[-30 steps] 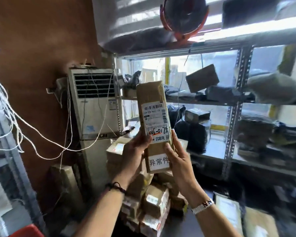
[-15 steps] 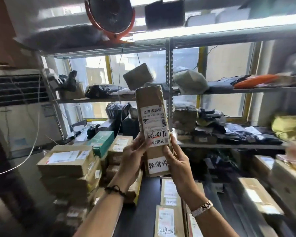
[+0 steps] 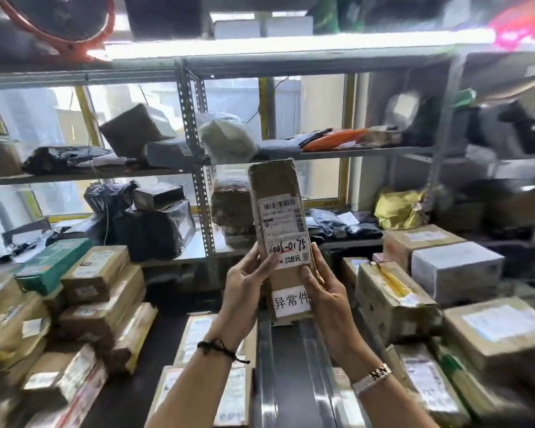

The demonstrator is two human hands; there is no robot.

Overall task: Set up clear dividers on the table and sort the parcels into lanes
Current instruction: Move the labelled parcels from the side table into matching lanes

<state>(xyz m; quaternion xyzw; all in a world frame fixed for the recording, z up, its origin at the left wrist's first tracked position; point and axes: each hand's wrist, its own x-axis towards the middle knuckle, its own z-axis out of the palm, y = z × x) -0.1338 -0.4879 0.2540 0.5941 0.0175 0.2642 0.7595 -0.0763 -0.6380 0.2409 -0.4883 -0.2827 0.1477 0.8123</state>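
The view swings to the right: the white air conditioner and the brown wall leave the frame, and the orange-rimmed fan [image 3: 59,23] slides into the top left corner. The long cardboard parcel [image 3: 280,217], carried along by the left hand [image 3: 244,291] and right hand [image 3: 325,295], now stands right of the perforated shelf upright [image 3: 198,180], no longer left of it. Taped cartons [image 3: 393,291] and a yellow bag [image 3: 399,208] come into view on the right.

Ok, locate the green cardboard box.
Head view, left side: the green cardboard box lies atop the stacked brown cartons, left of the held tall brown parcel.
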